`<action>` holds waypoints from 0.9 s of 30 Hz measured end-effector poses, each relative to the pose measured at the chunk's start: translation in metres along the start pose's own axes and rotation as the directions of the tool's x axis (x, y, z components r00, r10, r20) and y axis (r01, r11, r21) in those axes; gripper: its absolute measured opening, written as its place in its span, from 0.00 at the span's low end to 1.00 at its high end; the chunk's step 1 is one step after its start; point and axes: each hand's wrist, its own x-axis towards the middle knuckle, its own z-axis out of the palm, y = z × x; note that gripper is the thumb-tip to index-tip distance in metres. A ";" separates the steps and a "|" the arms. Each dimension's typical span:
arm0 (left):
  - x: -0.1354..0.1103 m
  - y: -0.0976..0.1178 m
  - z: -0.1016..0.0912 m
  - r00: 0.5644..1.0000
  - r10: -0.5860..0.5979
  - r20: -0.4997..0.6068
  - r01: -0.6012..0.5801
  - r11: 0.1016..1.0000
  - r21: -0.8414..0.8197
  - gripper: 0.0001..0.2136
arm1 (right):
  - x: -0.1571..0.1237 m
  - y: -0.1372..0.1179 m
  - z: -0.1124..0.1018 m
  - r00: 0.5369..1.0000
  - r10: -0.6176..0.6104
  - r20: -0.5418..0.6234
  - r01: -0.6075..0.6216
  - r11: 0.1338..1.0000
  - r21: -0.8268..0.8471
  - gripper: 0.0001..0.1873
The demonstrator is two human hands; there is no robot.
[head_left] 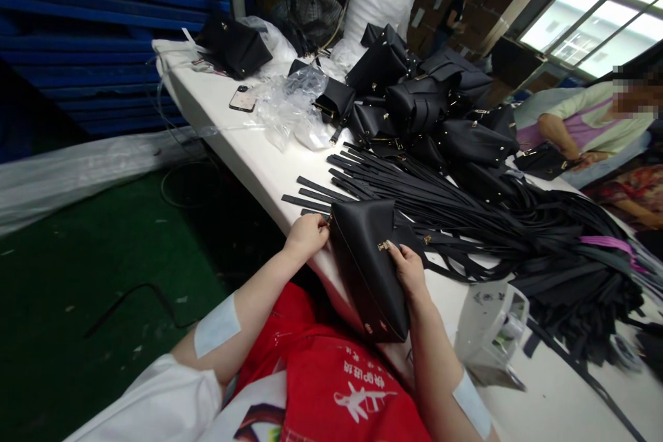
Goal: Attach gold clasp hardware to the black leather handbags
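A black handbag (365,266) with gold-coloured fittings is tilted on the near edge of the white table, close against my red apron. At its upper left corner, my left hand (306,236) has its fingers pinched around a small gold-coloured fitting at the bag's edge. My right hand (410,273) grips the right side of the bag, its thumb beside the gold clasp (383,246). Some of its fingers are hidden behind the bag. Just past the bag, flat black straps (383,183) lie in a long bundle.
More black handbags (419,100) are piled at the back, beside clear plastic bags (290,107) and a phone (243,99). A translucent container (489,331) stands at my right. Across the white table (228,145), a person (585,121) handles another bag. Blue pallets (103,34) are stacked at left.
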 end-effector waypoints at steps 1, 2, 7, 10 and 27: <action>-0.001 0.000 0.000 1.000 0.008 -0.009 -0.008 1.000 0.011 0.11 | 0.000 0.001 0.000 1.000 0.005 0.003 -0.005 1.000 0.008 0.26; -0.001 -0.001 -0.001 1.000 0.018 -0.010 -0.018 1.000 0.020 0.11 | 0.001 0.002 0.000 1.000 0.010 0.009 -0.010 1.000 0.018 0.26; -0.003 -0.001 -0.003 0.998 0.059 0.035 -0.060 0.997 0.047 0.11 | 0.001 0.002 0.000 0.999 0.024 0.027 -0.026 0.998 0.061 0.26; -0.005 0.000 -0.001 0.997 0.065 0.045 -0.068 0.994 0.080 0.12 | 0.001 0.002 0.001 1.000 0.018 0.022 -0.020 0.997 0.076 0.26; -0.007 0.004 0.002 0.997 0.050 0.056 -0.056 0.992 0.112 0.11 | -0.002 -0.001 0.002 1.000 0.020 0.021 -0.022 0.995 0.099 0.26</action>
